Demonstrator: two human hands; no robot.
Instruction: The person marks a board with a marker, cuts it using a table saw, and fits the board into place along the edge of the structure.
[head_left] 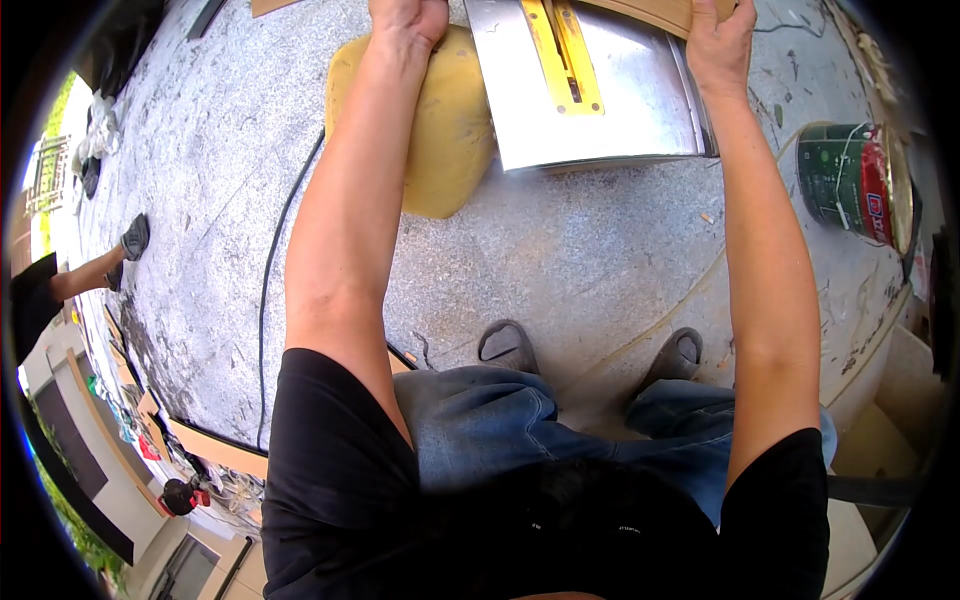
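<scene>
The grey, stained concrete floor [600, 260] is the largest thing here. On its far part stands a low table [640, 110] of shiny silver metal, with a flat top. At the left of this table lies a mustard-yellow padded block [450, 130] with rounded corners, and well to the right stands a green and red round metal bucket [840, 180].

A brown flat board [645, 14] is over the far right part of the table, partly cut by the far edge of the view; I cannot tell if it touches the metal. The right hand [718, 40] has its grip clamped on the right end of this board, so the board extends leftward from the grip. The left hand [412, 18] is above the far part of the padded block; its fingers are cut off, therefore I cannot tell its grip.

Smaller is the yellow slotted strip [588, 80], set in the table top, near the board.
</scene>
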